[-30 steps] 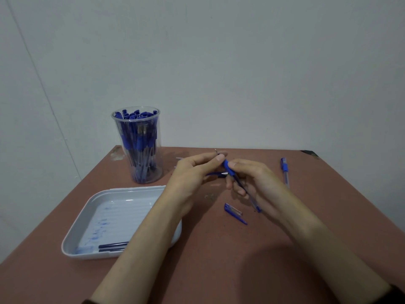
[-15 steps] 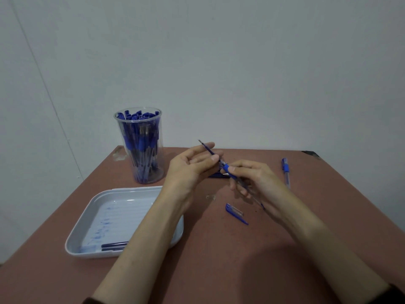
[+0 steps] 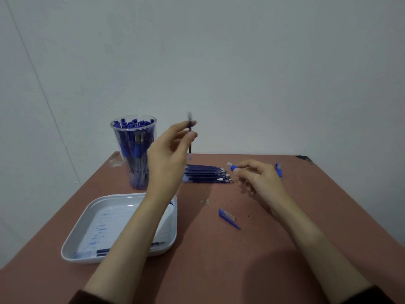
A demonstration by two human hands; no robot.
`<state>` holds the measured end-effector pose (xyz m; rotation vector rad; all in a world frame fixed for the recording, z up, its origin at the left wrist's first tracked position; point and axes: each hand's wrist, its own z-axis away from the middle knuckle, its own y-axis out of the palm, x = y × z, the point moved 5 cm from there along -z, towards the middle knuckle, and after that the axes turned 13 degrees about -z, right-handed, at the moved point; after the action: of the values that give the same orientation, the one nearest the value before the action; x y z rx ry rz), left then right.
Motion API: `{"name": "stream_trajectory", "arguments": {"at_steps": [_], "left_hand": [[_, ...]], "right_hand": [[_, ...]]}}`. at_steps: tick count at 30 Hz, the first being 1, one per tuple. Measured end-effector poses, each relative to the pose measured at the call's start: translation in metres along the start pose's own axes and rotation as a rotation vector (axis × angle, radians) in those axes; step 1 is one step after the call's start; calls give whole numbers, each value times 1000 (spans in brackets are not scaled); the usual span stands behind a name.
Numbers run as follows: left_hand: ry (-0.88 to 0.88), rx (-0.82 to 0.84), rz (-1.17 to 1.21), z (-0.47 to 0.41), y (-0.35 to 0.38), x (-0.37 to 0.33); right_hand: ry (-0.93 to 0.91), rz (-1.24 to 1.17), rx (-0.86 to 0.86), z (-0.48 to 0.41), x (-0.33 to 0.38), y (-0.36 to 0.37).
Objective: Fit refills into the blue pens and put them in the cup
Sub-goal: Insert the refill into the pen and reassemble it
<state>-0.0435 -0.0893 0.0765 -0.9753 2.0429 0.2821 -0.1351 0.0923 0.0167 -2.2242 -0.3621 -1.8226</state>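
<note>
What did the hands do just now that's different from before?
The left hand has lifted up and away, pulling the thin refill clear of the pen, and pinches it upright. The right hand keeps holding the pen, now further right. Their parting uncovers a pile of refills. The cup, tray and loose cap stayed put.
</note>
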Motion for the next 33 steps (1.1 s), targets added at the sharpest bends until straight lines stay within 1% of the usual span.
{"name": "stream_trajectory", "arguments": {"at_steps": [2,5,6,8,10,15,17,20,22,24,27,29,31,33], "left_hand": [[99,169,-290,-16,19,2],[159,471,-732,-36,52,27],[164,550,-830,-37,60,37],[160,666,-929,-35,69,55],[148,720,-961,-32,72,65],[151,781,-987,-27,72,72],[147,778,-980,-27,69,71],[132,730,-934,-28,59,61],[135,710,-898,-26,43,48],[150,725,-861,-22,23,34],[119,836,-862,-7,-16,22],[78,960,-884,6,-38,20],[-7,1108,-886,21,-59,23],[-86,1216,-909,36,-73,27]], "right_hand": [[-15,-15,-18,-1,1,-1],[-27,-5,-29,-2,1,-1],[-30,-5,-30,-2,1,-1],[-36,1,-29,-2,1,-2],[-38,15,-28,-3,1,-1],[-42,29,-1,-2,0,3],[-46,46,4,-2,-1,4],[-61,63,17,1,1,8],[-74,64,30,4,3,14],[-99,64,53,8,6,21],[-180,98,122,18,11,39],[-259,131,162,26,15,50],[-309,151,197,33,19,59],[-333,196,231,37,17,66]]}}
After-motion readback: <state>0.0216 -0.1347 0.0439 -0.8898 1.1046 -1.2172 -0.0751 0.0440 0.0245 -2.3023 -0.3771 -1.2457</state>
